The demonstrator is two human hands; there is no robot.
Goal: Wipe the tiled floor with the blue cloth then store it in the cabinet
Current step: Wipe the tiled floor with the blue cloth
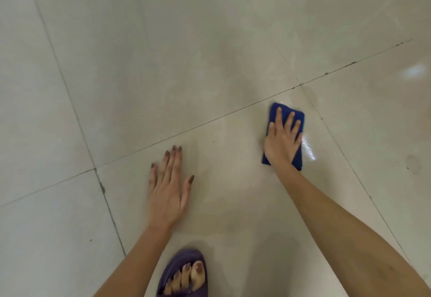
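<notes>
The blue cloth [297,115], folded into a narrow rectangle, lies flat on the pale tiled floor [163,63] to the right of centre. My right hand [281,141] presses down on it, palm flat and fingers spread, covering most of its middle. A wet, shiny streak shows on the tile just right of the cloth. My left hand [169,187] rests flat on the bare floor to the left, fingers apart, holding nothing. The cabinet is not in view.
Dark grout lines [210,120] cross the floor diagonally, with dirt specks along the far right one. My foot in a purple slipper [184,273] stands at the bottom edge, between my arms.
</notes>
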